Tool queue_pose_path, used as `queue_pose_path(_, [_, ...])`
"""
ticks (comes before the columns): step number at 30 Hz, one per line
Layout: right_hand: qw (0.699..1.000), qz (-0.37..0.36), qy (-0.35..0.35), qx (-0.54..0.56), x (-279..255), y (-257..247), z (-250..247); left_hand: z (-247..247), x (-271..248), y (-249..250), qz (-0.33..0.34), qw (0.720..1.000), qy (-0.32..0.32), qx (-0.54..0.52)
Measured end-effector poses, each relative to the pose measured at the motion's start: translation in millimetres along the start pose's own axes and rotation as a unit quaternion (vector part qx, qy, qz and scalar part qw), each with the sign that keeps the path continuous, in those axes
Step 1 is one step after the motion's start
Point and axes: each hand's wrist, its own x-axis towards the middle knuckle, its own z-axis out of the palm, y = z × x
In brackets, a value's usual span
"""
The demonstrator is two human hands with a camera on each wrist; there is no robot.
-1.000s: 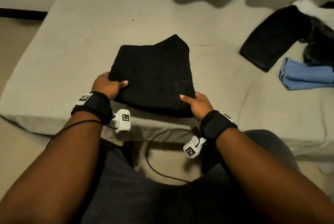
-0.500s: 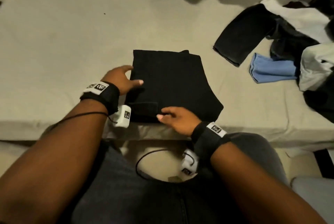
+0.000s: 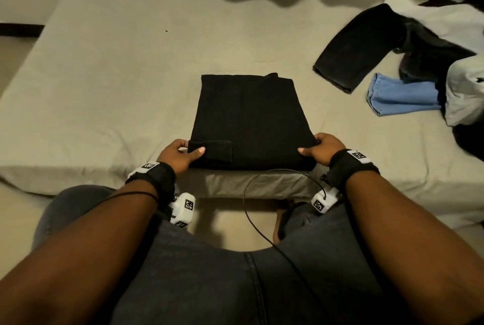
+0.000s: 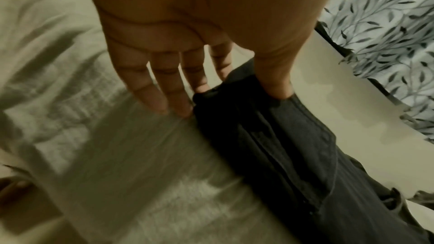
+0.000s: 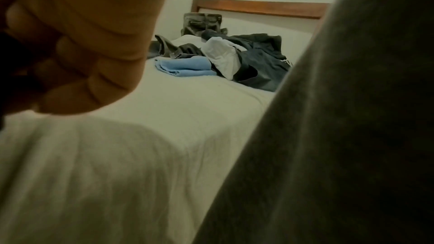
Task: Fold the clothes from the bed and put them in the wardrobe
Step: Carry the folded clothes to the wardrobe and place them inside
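Folded black garment [image 3: 248, 120], both hands — near corners

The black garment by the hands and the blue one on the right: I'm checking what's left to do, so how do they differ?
The black garment is a flat, squared rectangle at the bed's near edge; the blue garment lies farther right, loosely doubled over with uneven edges. The left hand and right hand grip the black one's near corners; nothing touches the blue one, which is partly under the unsorted clothes pile. Both lie on the bed.
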Motion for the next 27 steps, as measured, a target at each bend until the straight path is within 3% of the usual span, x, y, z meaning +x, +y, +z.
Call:
queue_pose_path(2, [0.999,-0.031,0.0,-0.025,-2.2,2.5,2.1,-4.7,-2.6,5.0,0.038,0.997,0.03,0.056])
queue_pose_path(6, [0.991,-0.025,0.128,0.002,-2.8,12.9,-5.5,-18.2,-2.6,17.8,0.057,0.988,0.086,0.118])
queue_pose_path(11, [0.996,-0.011,0.073,-0.059,-5.3,11.9,1.6,-15.5,1.3,14.0,-0.009,0.982,0.026,0.185])
queue_pose_path(16, [0.999,-0.016,0.047,0.007,9.7,-12.3,-2.4,-13.1,10.4,50.2,0.043,0.992,0.002,0.117])
queue_pose_path(20, [0.993,-0.044,0.097,0.04,36.7,-37.3,-4.2,-27.4,49.1,83.3,0.053,0.995,-0.015,0.084])
queue_pose_path(23, [0.996,-0.052,0.068,0.027,80.8,-61.3,-6.6,-37.4,95.8,98.7,0.031,0.999,-0.011,0.007])
queue_pose_path(27, [0.996,-0.058,0.062,-0.003,125.9,-86.8,-6.7,-22.3,135.0,101.0,-0.003,0.997,-0.058,-0.046])
